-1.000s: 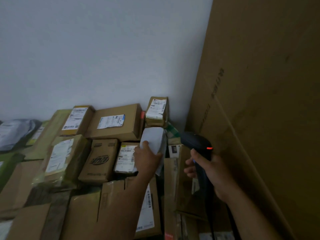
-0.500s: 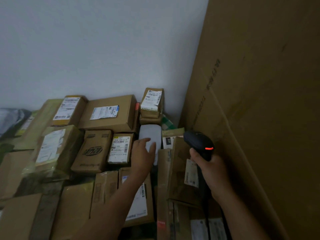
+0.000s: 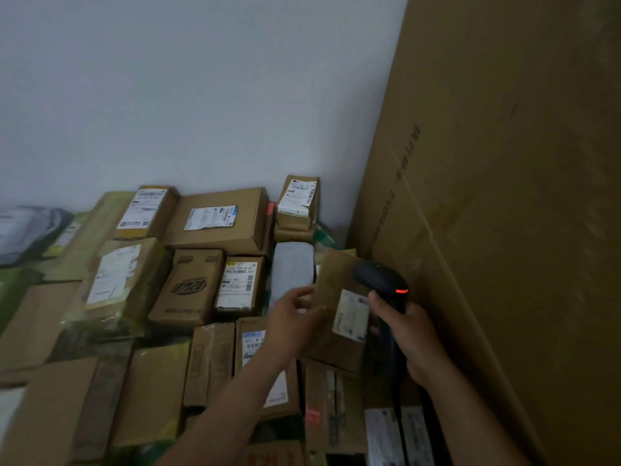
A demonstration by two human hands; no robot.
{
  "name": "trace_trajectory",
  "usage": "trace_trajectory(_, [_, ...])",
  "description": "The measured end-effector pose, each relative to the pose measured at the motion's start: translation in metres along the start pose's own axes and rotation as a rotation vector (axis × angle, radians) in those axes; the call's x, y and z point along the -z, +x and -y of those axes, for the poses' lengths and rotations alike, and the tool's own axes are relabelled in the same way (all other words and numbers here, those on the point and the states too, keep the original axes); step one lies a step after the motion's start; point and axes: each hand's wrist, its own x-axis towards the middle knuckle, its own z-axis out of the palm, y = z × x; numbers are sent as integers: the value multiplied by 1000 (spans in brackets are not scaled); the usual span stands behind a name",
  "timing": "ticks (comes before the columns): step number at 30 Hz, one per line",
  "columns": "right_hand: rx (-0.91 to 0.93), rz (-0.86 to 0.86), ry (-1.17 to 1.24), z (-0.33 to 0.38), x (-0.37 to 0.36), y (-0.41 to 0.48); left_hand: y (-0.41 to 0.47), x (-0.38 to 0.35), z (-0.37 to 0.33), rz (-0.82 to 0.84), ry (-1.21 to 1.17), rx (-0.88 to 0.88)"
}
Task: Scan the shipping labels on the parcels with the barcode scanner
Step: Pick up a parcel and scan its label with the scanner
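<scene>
Moved the left hand (image 3: 295, 326) away from the grey bag (image 3: 292, 267), touched half a second before, and closed it on the left edge of a brown parcel (image 3: 336, 280). Held this parcel lifted and tilted in front of the pile, with the face turned toward the camera. Gripped it with fingers curled around the edge and the thumb on the front side; blurred a little, so could not tell more about the single fingers.

Found a white shipping label (image 3: 351, 314) on the lower right part of that face, with print too blurred to read.

Kept the right hand (image 3: 411, 341) wrapped tight around the handle of the black barcode scanner (image 3: 379, 280), at nearly the same place as earlier, just beside the right edge of the parcel. Showed a small red light on the scanner head. Pointed the head to the left and away, over the upper corner of the parcel; could not tell whether touching it or only very near.

Left the grey bag lying flat behind the parcel, just beside a labelled box (image 3: 237, 285). Saw farther back a small box (image 3: 297, 200) with a label, standing against the white wall (image 3: 201, 95), and next to it a flat wide box (image 3: 218, 220). Worked close beside a big cardboard sheet (image 3: 504, 196), leaned upright at the right, near the scanner.
</scene>
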Motion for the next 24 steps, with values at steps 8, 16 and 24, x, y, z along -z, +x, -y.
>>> trace_trajectory(8, [34,94,-74,6,-7,-2,63,48,-1,-513,-75,-57])
trace_trajectory(16, [28,113,-131,3,-5,8,112,41,19,-572,-46,-25])
trace_trajectory(24, [47,133,-142,-1,-5,10,114,29,47,-269,343,-53])
